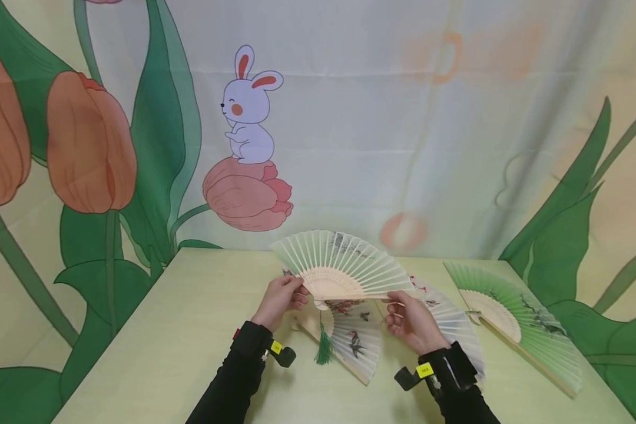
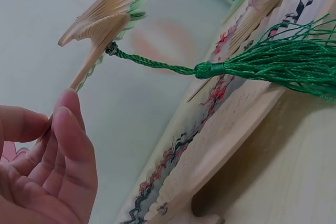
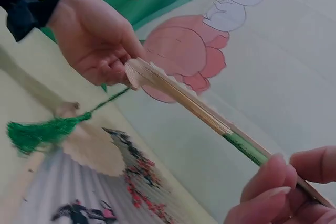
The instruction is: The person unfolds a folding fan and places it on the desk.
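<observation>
A pale folding fan is held spread above the table, its wooden ribs meeting at the bottom. My left hand pinches its left outer stick between thumb and fingers, also plain in the left wrist view. At the other side, my right hand pinches the right outer stick. The right wrist view shows the fan edge-on, with green cloth along the stick near my right fingertips. From the pivot hangs a green tassel, in front of a bird-painted fan on the table, which the held fan partly hides.
Behind my right hand lies a white fan with red blossoms, partly covered. Farther right an open green fan rests near the edge of the pale table. A printed cloth backdrop hangs behind the table.
</observation>
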A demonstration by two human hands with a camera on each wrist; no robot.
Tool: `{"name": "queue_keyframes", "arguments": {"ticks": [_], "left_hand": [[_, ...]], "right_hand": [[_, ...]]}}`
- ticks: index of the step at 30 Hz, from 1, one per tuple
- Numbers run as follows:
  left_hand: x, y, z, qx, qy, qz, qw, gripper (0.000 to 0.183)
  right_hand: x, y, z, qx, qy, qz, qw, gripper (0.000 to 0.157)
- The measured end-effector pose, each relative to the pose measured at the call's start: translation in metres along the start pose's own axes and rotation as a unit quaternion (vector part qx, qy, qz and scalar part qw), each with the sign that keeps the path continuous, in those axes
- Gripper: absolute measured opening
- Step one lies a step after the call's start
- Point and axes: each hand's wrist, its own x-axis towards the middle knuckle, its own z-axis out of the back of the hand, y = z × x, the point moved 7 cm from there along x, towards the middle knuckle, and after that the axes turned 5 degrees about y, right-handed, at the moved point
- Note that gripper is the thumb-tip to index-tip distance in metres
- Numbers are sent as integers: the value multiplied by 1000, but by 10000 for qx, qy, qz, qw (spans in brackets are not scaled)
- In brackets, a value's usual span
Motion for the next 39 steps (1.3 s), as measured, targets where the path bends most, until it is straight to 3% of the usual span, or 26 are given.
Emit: {"name": "queue_keyframes", "arguments": {"ticks": [8,17,23,29,39], "left_hand": [[2,-1,13,-143,-231,20,9996,22],[-1,-1,39,-344,-544,86,9979,20],[-5,1,69,-213,-753,232,9967,23],[-12,3,100,-99,-926,401,9948,22],[-22,10,156,208,-1095,794,9906,26]], "right_hand": [[-10,-21,-9,774,111,-413,9961,21],[-22,-47,-31,389,470,-499,9969,32],[-27,-68,-57,177,836,-516,9950,21],[-32,-88,-84,58,1158,-719,9906,28],[-29,-118,-129,37,1299,-1007,9864,30]]}}
